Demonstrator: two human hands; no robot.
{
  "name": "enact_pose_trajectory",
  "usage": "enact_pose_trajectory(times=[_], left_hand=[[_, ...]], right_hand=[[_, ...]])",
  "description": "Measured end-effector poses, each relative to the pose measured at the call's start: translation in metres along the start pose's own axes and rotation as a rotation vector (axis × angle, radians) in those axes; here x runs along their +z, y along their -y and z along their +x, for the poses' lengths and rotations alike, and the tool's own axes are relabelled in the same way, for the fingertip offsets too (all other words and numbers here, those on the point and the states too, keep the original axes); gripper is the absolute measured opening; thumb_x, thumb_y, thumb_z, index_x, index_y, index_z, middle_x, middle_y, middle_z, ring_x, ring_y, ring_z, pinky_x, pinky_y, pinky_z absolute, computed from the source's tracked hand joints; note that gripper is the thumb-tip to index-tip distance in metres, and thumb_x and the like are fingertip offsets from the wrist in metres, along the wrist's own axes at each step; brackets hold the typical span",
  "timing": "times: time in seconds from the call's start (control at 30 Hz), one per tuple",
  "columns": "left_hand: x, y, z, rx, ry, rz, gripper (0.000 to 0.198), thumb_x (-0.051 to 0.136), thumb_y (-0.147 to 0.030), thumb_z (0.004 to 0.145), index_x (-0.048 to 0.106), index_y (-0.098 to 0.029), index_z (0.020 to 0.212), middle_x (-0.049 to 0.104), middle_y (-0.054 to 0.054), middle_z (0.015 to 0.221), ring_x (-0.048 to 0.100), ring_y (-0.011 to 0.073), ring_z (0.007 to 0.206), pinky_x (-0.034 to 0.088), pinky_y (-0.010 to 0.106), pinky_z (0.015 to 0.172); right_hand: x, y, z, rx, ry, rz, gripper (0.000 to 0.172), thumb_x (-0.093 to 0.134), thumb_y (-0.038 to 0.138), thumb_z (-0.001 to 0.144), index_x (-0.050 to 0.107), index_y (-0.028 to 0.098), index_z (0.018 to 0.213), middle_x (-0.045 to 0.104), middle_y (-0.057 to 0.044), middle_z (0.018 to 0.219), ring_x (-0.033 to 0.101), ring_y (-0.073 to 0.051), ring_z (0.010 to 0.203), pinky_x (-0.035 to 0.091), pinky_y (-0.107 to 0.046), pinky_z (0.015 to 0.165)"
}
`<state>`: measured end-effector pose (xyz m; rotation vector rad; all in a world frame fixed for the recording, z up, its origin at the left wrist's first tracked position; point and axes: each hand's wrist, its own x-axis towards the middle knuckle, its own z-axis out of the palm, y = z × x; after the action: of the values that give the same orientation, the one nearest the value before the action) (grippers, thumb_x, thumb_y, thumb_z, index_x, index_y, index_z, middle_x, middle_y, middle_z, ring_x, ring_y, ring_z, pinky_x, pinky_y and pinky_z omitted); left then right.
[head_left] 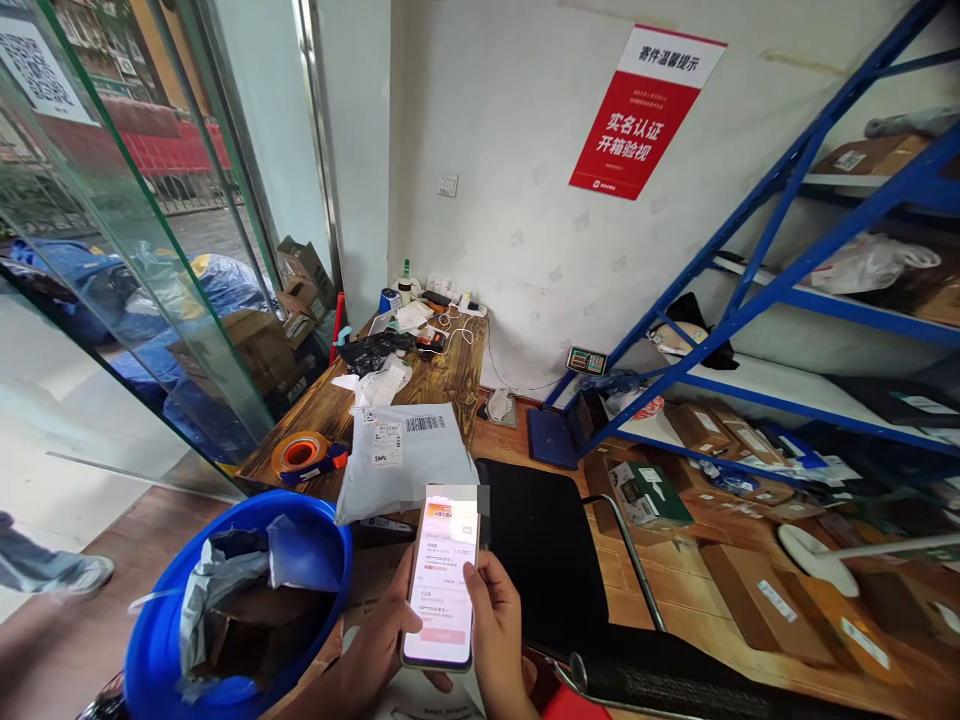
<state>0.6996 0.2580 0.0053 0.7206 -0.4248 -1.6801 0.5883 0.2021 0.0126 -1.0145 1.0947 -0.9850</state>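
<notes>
A lit smartphone (442, 590) is held upright in both hands, low in the middle of the head view. My left hand (390, 630) wraps its left edge, thumb resting along the lower left of the screen. On the other side my right hand (495, 620) grips the right edge, its thumb at the screen's border. Lines of text and a pink button show on the screen. Just beyond the phone lies a grey-white mailing bag (412, 450) with a shipping label and barcode, on the near end of a wooden table (457, 370).
A blue bin (142, 640) with packaging stands at the left, below a roll of orange tape (300, 455). To the right are a black chair (547, 550), blue shelves (772, 290) with parcels, and cartons (765, 600) on the floor. A person's foot (82, 575) shows far left.
</notes>
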Motion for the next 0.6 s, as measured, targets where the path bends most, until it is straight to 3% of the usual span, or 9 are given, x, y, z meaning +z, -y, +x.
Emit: enact_pose_trajectory(times=[0.23,0.6], left_hand=[[-0.005,0.002,0.003,-0.015,0.001,0.015,0.097,0.048,-0.020,0.057,0.007,-0.026,0.144,0.058,0.012,0.115,0.061,0.0212,0.071,0.053,0.027,0.043],[-0.002,-0.001,0.007,-0.028,0.006,0.021,0.100,0.049,-0.017,0.052,0.010,-0.027,0.144,0.059,0.012,0.115,0.065,0.0208,0.068,0.056,0.029,0.044]], right_hand=[[-0.001,-0.001,-0.001,-0.012,-0.012,-0.029,0.050,0.064,0.067,0.062,0.058,0.018,0.064,0.056,-0.001,0.060,0.051,-0.016,0.059,0.044,-0.027,0.054],[-0.015,-0.014,0.004,-0.013,0.059,-0.058,0.041,0.062,0.059,0.072,0.061,0.018,0.074,0.063,-0.004,0.067,0.057,-0.019,0.063,0.048,-0.030,0.060]])
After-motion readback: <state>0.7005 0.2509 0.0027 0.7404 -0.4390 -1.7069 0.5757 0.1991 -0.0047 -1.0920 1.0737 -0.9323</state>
